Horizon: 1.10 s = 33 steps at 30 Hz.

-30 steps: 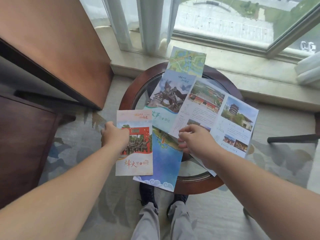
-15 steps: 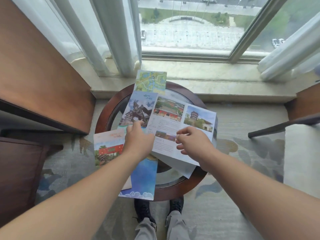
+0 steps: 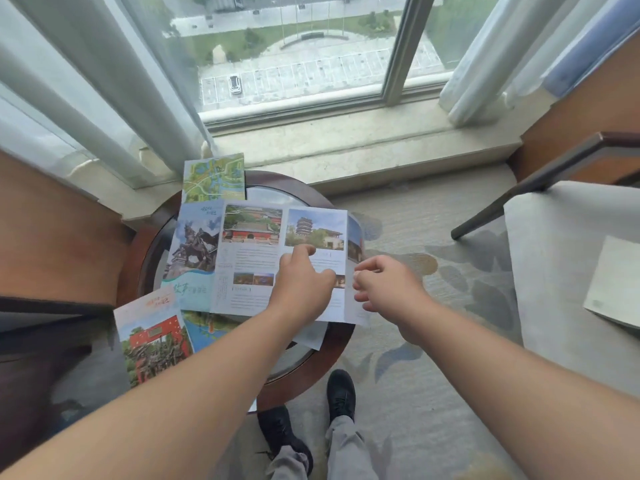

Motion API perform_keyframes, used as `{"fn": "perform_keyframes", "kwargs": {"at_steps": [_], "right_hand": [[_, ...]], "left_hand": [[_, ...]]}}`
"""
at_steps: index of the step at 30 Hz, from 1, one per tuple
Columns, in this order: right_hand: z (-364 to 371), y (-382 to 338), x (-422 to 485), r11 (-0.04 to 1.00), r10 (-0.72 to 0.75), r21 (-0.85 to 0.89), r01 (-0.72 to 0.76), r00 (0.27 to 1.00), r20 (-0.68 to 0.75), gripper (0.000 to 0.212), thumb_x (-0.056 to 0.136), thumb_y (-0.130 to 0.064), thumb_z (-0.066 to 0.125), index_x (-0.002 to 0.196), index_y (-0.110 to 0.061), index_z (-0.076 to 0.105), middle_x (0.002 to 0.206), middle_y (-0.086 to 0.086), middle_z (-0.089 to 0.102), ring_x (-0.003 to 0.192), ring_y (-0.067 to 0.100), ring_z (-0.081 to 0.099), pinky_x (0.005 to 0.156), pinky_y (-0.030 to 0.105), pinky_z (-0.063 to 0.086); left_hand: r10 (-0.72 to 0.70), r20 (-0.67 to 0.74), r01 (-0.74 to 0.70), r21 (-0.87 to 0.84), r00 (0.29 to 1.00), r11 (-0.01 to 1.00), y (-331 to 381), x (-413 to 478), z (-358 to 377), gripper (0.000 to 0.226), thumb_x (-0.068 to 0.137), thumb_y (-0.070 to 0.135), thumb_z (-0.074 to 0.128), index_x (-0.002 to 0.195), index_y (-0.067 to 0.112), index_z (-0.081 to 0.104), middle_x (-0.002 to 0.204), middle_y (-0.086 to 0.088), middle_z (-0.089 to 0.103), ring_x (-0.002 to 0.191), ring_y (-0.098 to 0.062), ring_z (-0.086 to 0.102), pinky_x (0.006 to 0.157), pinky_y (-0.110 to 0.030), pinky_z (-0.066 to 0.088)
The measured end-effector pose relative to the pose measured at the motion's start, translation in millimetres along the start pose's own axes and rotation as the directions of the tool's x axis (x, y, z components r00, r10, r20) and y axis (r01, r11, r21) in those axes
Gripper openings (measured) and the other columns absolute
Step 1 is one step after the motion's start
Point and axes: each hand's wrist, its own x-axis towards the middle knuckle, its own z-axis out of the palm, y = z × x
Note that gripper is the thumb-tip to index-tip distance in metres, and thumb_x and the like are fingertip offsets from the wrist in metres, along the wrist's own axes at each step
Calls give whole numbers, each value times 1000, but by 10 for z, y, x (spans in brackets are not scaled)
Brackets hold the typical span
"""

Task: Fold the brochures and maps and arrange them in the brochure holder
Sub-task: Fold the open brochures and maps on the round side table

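Since the round glass-topped bench [image 3: 304, 379] is too small for all this paper, everything's layered on it and spilling over the rim. Biggest piece is the open brochure [image 3: 252, 258] with the temple photos. It's lying flat across the middle on top of the rest, because that's the one I'm folding. Under its left side sits the blue horseman sheet [image 3: 194, 244]. The red-gate brochure [image 3: 152, 337] hangs off the near-left edge, and the green map [image 3: 214, 176] pokes out at the far side toward the window. My left hand [image 3: 301, 285] rests on the open brochure near the crease between the last panels, index finger stretched out and the other fingers loosely bent. It isn't gripping, just pinning the page so it doesn't slide on the glass. My right hand [image 3: 384, 289] has its fingers curled together at the edge of the right flap, which stands up off the bench, so I reckon I'm pinching it to swing it over. No brochure holder anywhere in view, so filing comes later, I guess.
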Motion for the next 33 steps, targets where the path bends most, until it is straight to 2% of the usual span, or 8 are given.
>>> {"fn": "perform_keyframes", "kwargs": {"at_steps": [2, 5, 10, 17, 24, 26, 30, 33], "right_hand": [[-87, 79, 32, 1000, 14, 19, -13, 1000, -4, 10, 89, -18, 52, 92, -22, 61, 95, 4, 68, 85, 22, 68, 85, 45, 56], [-171, 189, 96, 999, 26, 45, -25, 1000, -7, 8, 91, -19, 54, 93, -21, 61, 96, 5, 68, 85, 21, 68, 83, 43, 57], [-209, 323, 204, 997, 45, 59, -45, 999, -7, 9, 91, -21, 53, 93, -24, 61, 95, 3, 68, 90, 23, 68, 87, 47, 58], [-182, 442, 337, 995, 63, 74, -63, 998, 7, 9, 90, -22, 53, 92, -24, 61, 99, 4, 67, 95, 26, 66, 90, 51, 55], [-175, 499, 514, 993, 74, 93, -74, 997, -4, 10, 87, -22, 53, 91, -24, 63, 99, 2, 67, 97, 24, 65, 90, 50, 55], [-163, 511, 544, 993, 77, 95, -76, 997, -1, 10, 86, -22, 54, 91, -24, 63, 99, 2, 67, 97, 25, 65, 90, 50, 55], [-147, 526, 577, 991, 87, 103, -88, 996, 10, 12, 85, -22, 54, 92, -23, 63, 101, 3, 67, 99, 27, 64, 91, 51, 54], [-150, 537, 599, 990, 90, 103, -91, 996, 13, 13, 85, -21, 54, 93, -23, 63, 100, 4, 67, 100, 27, 65, 92, 51, 54]], "left_hand": [[-5, 29, 4, 28, 1000, 1000, 49, 7, 123, 52, 91, 27, 52, 141, 23, 37, 143, -3, 36, 108, -18, 46, 85, -33, 39], [-29, 56, 25, 76, 998, 997, 89, 23, 267, 52, 91, 28, 51, 141, 23, 37, 143, -4, 35, 119, -24, 47, 97, -40, 45], [-62, 71, 52, 142, 996, 989, 77, 88, 420, 52, 91, 28, 51, 141, 22, 38, 140, -4, 34, 117, -28, 50, 97, -48, 48], [-83, -97, 109, 311, 992, 944, 3, 244, 595, 62, 87, 34, 57, 144, 21, 35, 148, -6, 29, 134, -28, 32, 108, -46, 33], [-33, -145, 96, 451, 989, 887, -97, 401, 815, 74, 84, 45, 61, 146, 24, 28, 155, -6, 22, 142, -28, 21, 112, -46, 24], [-26, -164, 103, 485, 986, 869, -120, 434, 845, 81, 83, 50, 62, 149, 24, 23, 158, -6, 19, 145, -28, 16, 114, -48, 21], [-58, -170, 142, 533, 984, 834, -139, 521, 896, 101, 79, 64, 62, 154, 28, 4, 164, -7, 0, 149, -31, -1, 116, -55, 13], [-90, -163, 168, 568, 983, 806, -143, 570, 962, 106, 79, 69, 59, 154, 28, -4, 164, -7, -8, 149, -33, -7, 115, -59, 12]]}}
